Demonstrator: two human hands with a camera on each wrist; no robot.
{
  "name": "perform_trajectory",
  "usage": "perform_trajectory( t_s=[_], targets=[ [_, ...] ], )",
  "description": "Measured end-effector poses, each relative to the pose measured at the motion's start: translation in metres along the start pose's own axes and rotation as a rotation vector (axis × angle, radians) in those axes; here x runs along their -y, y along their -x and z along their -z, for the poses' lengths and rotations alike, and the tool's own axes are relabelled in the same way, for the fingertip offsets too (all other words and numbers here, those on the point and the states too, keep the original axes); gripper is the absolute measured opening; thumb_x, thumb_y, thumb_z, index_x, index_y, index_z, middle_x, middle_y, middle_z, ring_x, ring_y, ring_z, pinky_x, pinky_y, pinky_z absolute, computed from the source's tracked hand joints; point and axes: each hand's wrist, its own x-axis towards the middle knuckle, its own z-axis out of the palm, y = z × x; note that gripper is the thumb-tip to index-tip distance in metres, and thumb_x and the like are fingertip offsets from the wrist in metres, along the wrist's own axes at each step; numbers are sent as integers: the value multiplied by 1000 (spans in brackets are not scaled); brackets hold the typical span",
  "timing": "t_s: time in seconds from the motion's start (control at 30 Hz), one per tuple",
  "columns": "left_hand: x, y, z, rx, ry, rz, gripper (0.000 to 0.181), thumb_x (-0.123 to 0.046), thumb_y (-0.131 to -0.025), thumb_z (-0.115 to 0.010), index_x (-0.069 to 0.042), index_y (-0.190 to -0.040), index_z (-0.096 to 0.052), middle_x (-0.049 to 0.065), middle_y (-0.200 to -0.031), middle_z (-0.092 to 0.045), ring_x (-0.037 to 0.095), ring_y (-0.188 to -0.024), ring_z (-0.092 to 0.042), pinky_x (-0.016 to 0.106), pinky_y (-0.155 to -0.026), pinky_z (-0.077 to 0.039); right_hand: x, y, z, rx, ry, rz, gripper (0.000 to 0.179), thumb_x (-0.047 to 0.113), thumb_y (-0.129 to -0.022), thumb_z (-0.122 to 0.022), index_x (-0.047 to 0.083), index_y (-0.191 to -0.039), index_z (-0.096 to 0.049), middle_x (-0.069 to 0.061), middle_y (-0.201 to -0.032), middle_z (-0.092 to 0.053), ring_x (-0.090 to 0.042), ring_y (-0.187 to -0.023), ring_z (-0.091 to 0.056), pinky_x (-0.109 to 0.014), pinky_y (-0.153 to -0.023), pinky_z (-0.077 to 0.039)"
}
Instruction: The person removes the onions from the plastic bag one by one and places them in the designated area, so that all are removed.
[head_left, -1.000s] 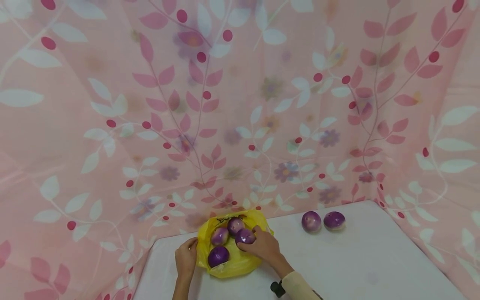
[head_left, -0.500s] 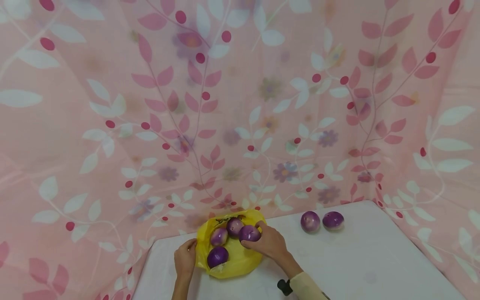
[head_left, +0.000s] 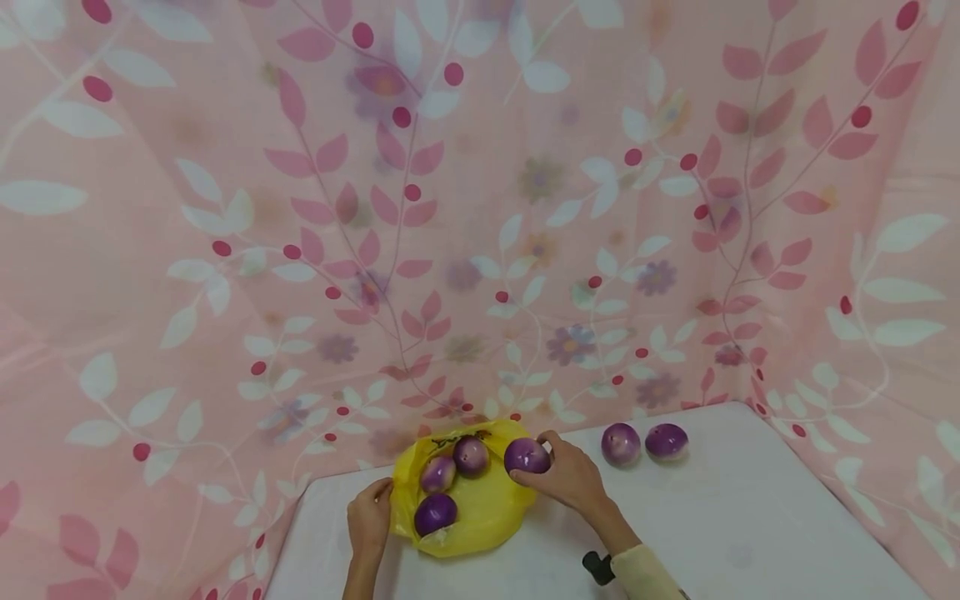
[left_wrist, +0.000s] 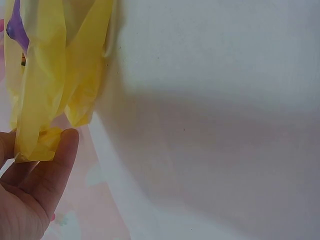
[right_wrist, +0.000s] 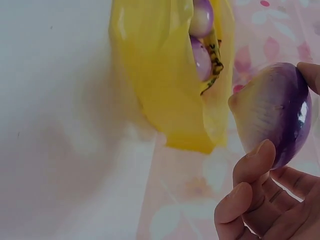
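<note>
A yellow plastic bag (head_left: 487, 521) lies open-mouthed on the table. Inside it are three purple onions, glossy and fading to white: a dark one (head_left: 436, 514), a paler one (head_left: 438, 474) and one at the back (head_left: 471, 456). My left hand (head_left: 369, 518) pinches the bag's left edge; the left wrist view shows yellow plastic (left_wrist: 47, 142) between thumb and fingers. My right hand (head_left: 573, 475) grips another onion (head_left: 527, 457), above the bag's right edge. In the right wrist view this onion (right_wrist: 280, 112) has a pale pointed end, held by thumb and fingertips.
Two more purple onions, a rounder one (head_left: 621, 444) and one on its side (head_left: 667, 442), lie at the back right of the white-covered table (head_left: 720, 517). A pink floral curtain (head_left: 480, 208) hangs behind and at both sides.
My right hand has carried its onion from inside the bag rightward and slightly up to the bag's right edge. My left hand has stayed at the bag's left edge.
</note>
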Motion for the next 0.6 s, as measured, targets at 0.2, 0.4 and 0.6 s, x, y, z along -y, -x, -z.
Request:
perform_trajectory(
  t_s=[0.2, 0.4, 0.6],
  targets=[
    [-1, 1, 0, 0, -7, 10, 10, 2, -87, -71, 0, -95, -77, 15, -89, -74, 37, -84, -70, 52, -71, -55, -16, 3, 13, -28, -7, -45, 72, 75, -66, -73, 22, -111, -56, 4, -71, -56, -15, -59, -50, -30, -52, -41],
    [-1, 0, -1, 0, -7, 11, 10, 1, -88, -71, 0, -96, -77, 16, -90, -74, 37, -84, -70, 52, -72, -55, -30, 5, 23, -52, -8, -78, 75, 76, -65, -73, 20, -113, -57, 1, -72, -56, -15, -59, -49, -30, -51, -41],
    [-1, 1, -2, 10, -4, 34, 11, 1, -88, -71, 0, -97, -77, 16, -91, -74, 37, -86, -70, 53, -73, -55, -41, 7, 32, -64, 7, -117, 76, 76, -64, -74, 21, -113, -57, 1, -72, -54, -18, -60, -49, -31, -50, -40]
  ],
)
